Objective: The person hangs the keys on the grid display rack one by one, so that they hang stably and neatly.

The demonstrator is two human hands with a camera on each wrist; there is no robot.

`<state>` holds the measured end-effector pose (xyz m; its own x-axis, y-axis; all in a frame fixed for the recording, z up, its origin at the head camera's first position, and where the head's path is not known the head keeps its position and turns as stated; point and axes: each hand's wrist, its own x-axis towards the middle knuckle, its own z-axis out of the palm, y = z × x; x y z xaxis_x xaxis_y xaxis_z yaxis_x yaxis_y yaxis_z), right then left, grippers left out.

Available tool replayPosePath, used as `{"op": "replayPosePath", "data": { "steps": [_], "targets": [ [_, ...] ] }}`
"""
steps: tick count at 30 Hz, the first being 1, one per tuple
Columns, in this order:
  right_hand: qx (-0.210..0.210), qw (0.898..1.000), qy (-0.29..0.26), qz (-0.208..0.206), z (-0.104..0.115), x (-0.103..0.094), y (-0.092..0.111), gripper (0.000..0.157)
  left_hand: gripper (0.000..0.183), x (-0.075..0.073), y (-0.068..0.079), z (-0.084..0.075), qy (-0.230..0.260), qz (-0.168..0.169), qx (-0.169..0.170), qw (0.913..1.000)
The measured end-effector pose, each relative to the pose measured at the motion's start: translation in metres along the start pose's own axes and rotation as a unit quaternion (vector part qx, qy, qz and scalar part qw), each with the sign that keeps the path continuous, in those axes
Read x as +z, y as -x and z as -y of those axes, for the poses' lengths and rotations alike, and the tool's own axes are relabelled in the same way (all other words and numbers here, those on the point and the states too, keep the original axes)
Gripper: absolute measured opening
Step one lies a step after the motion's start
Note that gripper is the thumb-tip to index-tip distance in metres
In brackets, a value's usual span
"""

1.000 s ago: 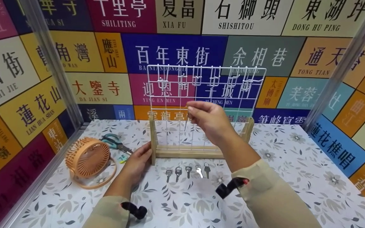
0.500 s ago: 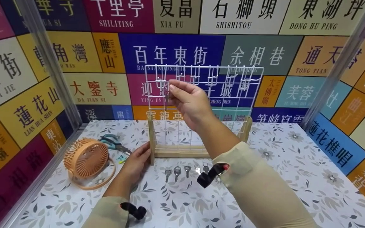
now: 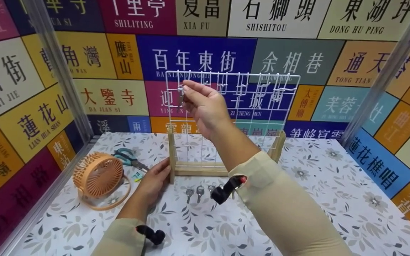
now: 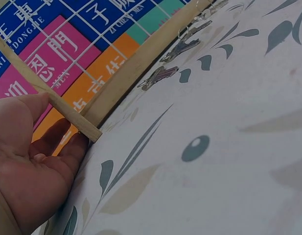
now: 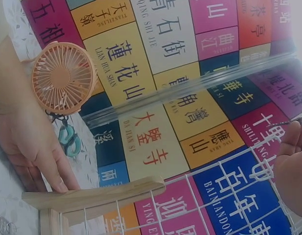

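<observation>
My right hand (image 3: 208, 108) is raised at the upper left of a white wire grid rack (image 3: 233, 73). Its thumb and fingertips pinch a small metal key (image 3: 180, 101), which hangs in front of the leftmost hook; in the right wrist view the key (image 5: 282, 123) shows only as a thin edge. Low at the rack's left side, my left hand (image 3: 154, 181) holds the wooden side post (image 4: 67, 111) between thumb and fingers. A row of wire hooks (image 3: 263, 87) runs along the grid's upper part. Several keys (image 3: 189, 193) lie on the table before the rack, some hidden by the right wrist camera.
An orange desk fan (image 3: 100, 176) stands left of my left hand. Behind it lie teal-handled pliers (image 3: 126, 156) and a small green-and-white piece (image 3: 138, 176). The floral tabletop (image 3: 190, 231) meets sign-covered walls (image 3: 194, 53) at the back and sides.
My right hand has risen and moved left with the key, from the grid's middle to its top left hook. My left hand stays on the post.
</observation>
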<state>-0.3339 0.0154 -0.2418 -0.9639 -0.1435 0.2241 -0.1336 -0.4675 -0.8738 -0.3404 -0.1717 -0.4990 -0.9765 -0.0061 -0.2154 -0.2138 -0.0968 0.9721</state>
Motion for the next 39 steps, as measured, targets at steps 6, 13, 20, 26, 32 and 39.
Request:
{"op": "replayPosePath", "data": {
  "steps": [6, 13, 20, 26, 32, 39],
  "targets": [
    [-0.014, 1.000, 0.004, 0.007, -0.002, 0.002, -0.001, 0.023, 0.047, -0.001, -0.001, 0.005, 0.022, 0.004, 0.030, 0.9993],
    [-0.015, 1.000, 0.013, 0.005, -0.008, -0.001, -0.002, 0.019, 0.047, -0.002, -0.001, 0.006, 0.025, 0.001, 0.036, 0.9990],
    [0.000, 1.000, 0.019, 0.001, -0.021, -0.025, 0.003, 0.024, 0.045, -0.003, 0.000, 0.005, 0.009, -0.007, 0.028, 0.9996],
    [0.016, 0.999, 0.037, -0.011, -0.042, -0.064, 0.021, 0.025, 0.046, -0.002, 0.002, 0.004, -0.002, -0.001, 0.021, 0.9998],
    [0.024, 0.998, 0.054, -0.012, -0.064, -0.110, 0.042, 0.025, 0.048, 0.000, 0.000, 0.003, 0.013, 0.011, 0.033, 0.9993],
    [0.042, 0.994, 0.097, -0.003, -0.078, -0.153, 0.056, 0.017, 0.050, 0.000, -0.003, 0.004, 0.035, 0.015, 0.040, 0.9985]
  ]
}}
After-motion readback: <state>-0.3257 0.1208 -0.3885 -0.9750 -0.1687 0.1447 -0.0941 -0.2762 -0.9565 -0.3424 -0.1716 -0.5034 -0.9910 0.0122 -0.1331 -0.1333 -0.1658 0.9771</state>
